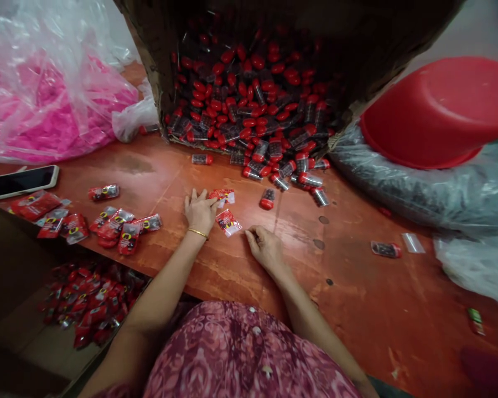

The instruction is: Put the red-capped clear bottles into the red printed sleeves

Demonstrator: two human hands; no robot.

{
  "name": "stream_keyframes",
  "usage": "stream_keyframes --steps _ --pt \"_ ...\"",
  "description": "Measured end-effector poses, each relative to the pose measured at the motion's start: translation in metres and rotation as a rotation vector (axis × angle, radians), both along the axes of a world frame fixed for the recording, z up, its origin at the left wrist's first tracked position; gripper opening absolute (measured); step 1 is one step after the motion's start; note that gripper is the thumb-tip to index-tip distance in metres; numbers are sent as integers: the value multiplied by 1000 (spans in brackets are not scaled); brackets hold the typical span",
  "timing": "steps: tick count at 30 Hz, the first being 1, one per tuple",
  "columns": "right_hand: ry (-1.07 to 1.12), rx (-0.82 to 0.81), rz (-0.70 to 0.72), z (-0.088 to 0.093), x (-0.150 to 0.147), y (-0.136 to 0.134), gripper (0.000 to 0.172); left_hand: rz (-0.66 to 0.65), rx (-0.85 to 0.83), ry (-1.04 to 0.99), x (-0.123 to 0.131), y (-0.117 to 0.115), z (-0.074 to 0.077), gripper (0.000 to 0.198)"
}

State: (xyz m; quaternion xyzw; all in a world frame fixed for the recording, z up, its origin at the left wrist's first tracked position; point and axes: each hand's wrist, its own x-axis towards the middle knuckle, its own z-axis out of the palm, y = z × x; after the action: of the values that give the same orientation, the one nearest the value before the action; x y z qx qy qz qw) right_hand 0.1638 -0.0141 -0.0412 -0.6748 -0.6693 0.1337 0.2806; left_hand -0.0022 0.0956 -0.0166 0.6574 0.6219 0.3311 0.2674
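My left hand [200,213] lies on the table with its fingers stretched out, the index finger and thumb touching a red printed packet [226,195]. Just below that is a second red printed packet [229,222], tilted on the wood between my two hands. To its right, my right hand [266,250] is closed in a pinch, fingertips close to the packet's corner. Whatever is in the pinch, if anything, is too small to make out. A small clear bottle [268,199] with a red cap and dark contents lies a little beyond my right hand.
A cardboard box [151,66] on its side spills many red-capped bottles [249,116]. Filled red packets [118,224] and a phone [20,181] lie left. More packets [91,301] sit below the table edge. A red basin [431,110] rests on a plastic bag [419,188] at right.
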Motion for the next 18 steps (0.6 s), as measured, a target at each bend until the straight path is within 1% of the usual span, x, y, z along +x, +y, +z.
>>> stream_keyframes --steps 2,4,6,9,12,14,15,17,18 --pt "37 -3 -8 0 1 0 27 3 24 66 -3 -3 -2 14" --pt "133 -20 -26 1 1 0 27 7 37 164 -6 -9 0 23" --pt "322 -33 -63 5 0 3 27 -6 72 239 -6 -17 7 28" --pt "677 -32 -118 15 -6 14 29 -83 175 255 0 -32 20 31" --pt "907 -24 -90 29 -13 27 31 -187 259 229 11 -47 30 29" --pt "961 15 -60 36 -17 32 26 -230 286 192 18 -55 34 27" --pt "963 38 -59 38 -17 33 24 -229 283 159 20 -59 36 29" --pt "931 76 -97 40 -16 32 25 -189 209 60 21 -64 36 39" --pt "907 87 -135 39 -15 30 28 -177 126 -3 21 -66 36 43"
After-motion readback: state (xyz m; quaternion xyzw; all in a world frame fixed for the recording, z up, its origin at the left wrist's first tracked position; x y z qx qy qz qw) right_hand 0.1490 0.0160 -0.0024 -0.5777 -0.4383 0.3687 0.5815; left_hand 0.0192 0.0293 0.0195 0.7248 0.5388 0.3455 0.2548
